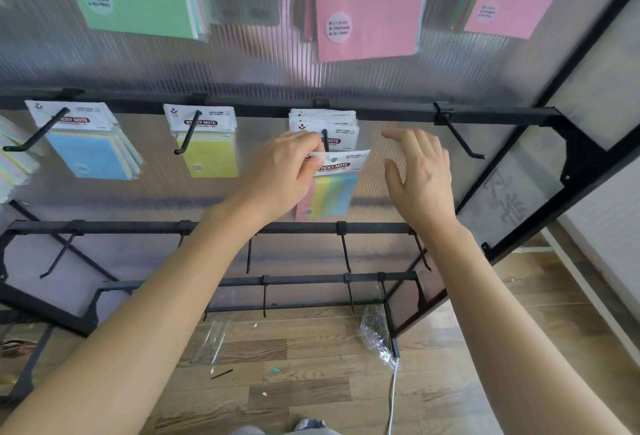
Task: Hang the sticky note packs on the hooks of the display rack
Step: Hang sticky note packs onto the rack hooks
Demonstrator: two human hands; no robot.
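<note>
Grip of left hand [280, 171] pinches one striped pack [334, 192] at one hook [325, 140]; right hand [420, 175] released.

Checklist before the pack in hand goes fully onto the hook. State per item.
1. Grip: left hand pinches the striped pack by its header: ok.
2. Hole: threaded over the hook: cannot tell, fingers cover it.
3. Room: hook shaft shows in front of the hung packs: ok.
4. Clearance: right hand open, off the pack: ok.
5. Fallback: neighbouring hook to the right is bare: ok.
</note>
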